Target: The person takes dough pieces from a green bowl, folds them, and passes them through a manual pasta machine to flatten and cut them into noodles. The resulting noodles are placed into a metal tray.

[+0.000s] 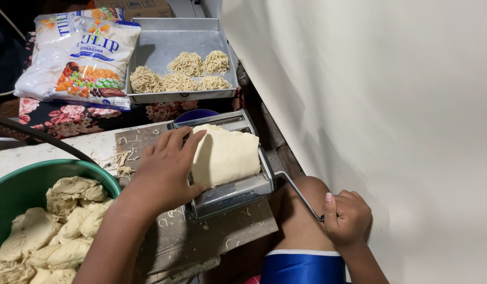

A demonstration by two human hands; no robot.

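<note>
Landmark: the metal pasta machine [230,192] stands on a worn wooden board [201,239], with a folded sheet of dough [226,154] lying across its top.
Left hand: the left hand [167,171] lies flat on the near-left edge of the dough sheet, fingers spread and pressing, not closed round anything.
Right hand: the right hand [347,216] is to the right of the machine, fist closed round the grip of the crank handle [298,193] that sticks out of the machine's right side.
In the way: a bare knee [302,210] sits under the crank, and the left forearm crosses the board in front of the machine.
Around: scraps of dough lie on the board to the left of the machine; a pale wall rises to its right.
Packages: behind and left of the machine, two soft white plastic bags [80,55] with blue lettering and bright sweets pictured, lying stacked on a flowered cloth.
Tray: directly behind the machine, a square metal tray [164,42] holds five nests of cut noodles [183,73].
Bowl: in front and left of the machine, a green bowl [22,181] holds lumps of dough [59,226].
</note>
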